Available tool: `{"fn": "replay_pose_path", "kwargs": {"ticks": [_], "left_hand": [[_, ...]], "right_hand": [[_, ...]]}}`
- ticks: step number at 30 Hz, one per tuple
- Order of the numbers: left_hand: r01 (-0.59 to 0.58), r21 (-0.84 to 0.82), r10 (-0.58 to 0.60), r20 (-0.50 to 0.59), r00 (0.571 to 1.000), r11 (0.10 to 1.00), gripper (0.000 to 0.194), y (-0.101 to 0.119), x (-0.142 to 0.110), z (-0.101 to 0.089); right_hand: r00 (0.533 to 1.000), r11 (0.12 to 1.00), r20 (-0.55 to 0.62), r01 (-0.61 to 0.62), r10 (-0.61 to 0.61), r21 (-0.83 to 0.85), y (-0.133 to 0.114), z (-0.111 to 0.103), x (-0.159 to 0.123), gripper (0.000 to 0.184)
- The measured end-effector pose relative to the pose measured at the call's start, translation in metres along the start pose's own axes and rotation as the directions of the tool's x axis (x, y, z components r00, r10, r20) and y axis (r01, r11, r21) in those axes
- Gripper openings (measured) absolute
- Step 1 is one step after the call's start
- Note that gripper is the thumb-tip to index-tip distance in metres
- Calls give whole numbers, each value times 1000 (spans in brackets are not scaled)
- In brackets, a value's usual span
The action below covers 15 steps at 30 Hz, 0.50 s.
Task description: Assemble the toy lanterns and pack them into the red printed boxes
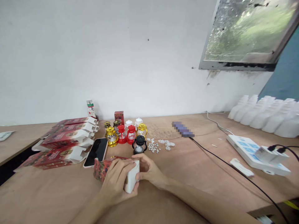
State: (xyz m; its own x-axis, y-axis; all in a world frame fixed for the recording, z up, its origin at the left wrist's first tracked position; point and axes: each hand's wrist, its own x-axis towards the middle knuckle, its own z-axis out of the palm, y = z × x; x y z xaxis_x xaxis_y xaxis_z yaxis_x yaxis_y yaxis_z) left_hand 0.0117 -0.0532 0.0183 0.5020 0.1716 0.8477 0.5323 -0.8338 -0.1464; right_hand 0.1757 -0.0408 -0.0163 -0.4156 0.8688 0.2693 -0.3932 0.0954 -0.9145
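Observation:
A red printed cardboard box [99, 170] lies tilted in front of me, its white end facing right. Wrapped over its top and side is my left hand [118, 179], closed on it. My right hand [149, 171] grips the white end between thumb and fingers; part of that end is hidden behind the fingers. Just beyond the hands stands a black miniature lantern [139, 145]. Behind it are red lanterns [121, 135], gold lanterns [111, 137] and white lanterns [128, 123]. Small white discs [153, 147] and flat white pieces [167, 144] are scattered to their right.
Several flattened red boxes [62, 140] are piled at left beside a phone [96, 152]. An upright red box [119, 117] and a small bottle [91, 109] stand near the wall. Thin wire pieces [161, 133], a cabled blurred device [182, 129], a power strip [254, 152] and white bottles [266, 113] are to the right.

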Motion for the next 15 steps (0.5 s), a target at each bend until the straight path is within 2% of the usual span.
{"fn": "replay_pose_path", "kwargs": {"ticks": [5, 8, 10, 12, 14, 15], "left_hand": [[-151, -24, 150, -20, 988, 988, 32, 2, -2, 3], [-182, 26, 183, -76, 980, 983, 25, 3, -7, 7], [-213, 59, 219, -104, 970, 975, 24, 0, -13, 7], [-259, 31, 260, -87, 962, 965, 37, -5, -18, 7], [-240, -34, 237, -59, 970, 970, 56, -10, -22, 5], [-191, -51, 188, -59, 980, 980, 61, -12, -23, 5]], "right_hand": [[980, 987, 171, -124, 105, 107, 2, -2, 0, 73], [969, 985, 223, -129, 102, 112, -1, -4, -2, 69], [974, 997, 223, -41, 26, 63, -4, -4, -5, 57], [971, 994, 221, 99, -88, -40, -6, -2, -7, 51], [951, 951, 223, 253, -212, -178, -6, 0, -9, 50], [930, 905, 242, 337, -277, -258, -6, 0, -10, 50]]}}
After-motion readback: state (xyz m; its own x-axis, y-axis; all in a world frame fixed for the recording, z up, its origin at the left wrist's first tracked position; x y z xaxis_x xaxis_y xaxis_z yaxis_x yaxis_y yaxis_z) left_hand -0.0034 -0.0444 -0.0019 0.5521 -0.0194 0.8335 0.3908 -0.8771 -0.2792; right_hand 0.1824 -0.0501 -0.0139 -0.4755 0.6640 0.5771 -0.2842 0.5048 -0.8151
